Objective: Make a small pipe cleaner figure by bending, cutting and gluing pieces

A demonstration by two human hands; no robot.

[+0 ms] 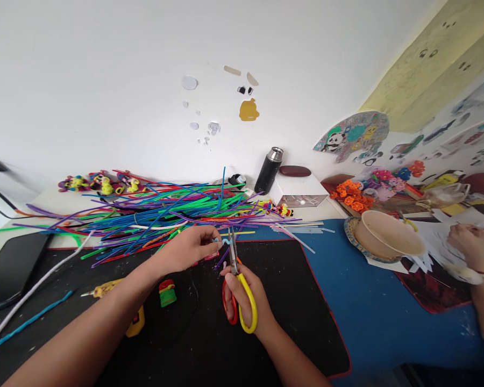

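My right hand (248,301) is closed round the handles of a pair of scissors (244,295), one loop red and one yellow, with the blades pointing away from me. Pinched in my left hand (191,247) is a short light blue pipe cleaner (226,241) with a wavy end. That end lies at the scissor blades, which look slightly apart; whether they touch it I cannot tell. Under my left forearm is a yellow tool (136,324), partly hidden. A small green and red fuzzy piece (168,293) rests on the black mat (290,312).
A heap of coloured pipe cleaners (157,209) spreads behind my hands. A black flask (269,171) and a white box (300,189) stand against the wall. At right are a beige bowl (391,234), orange flowers (351,195) and another person's hand (470,242). A white cable (44,285) crosses the left.
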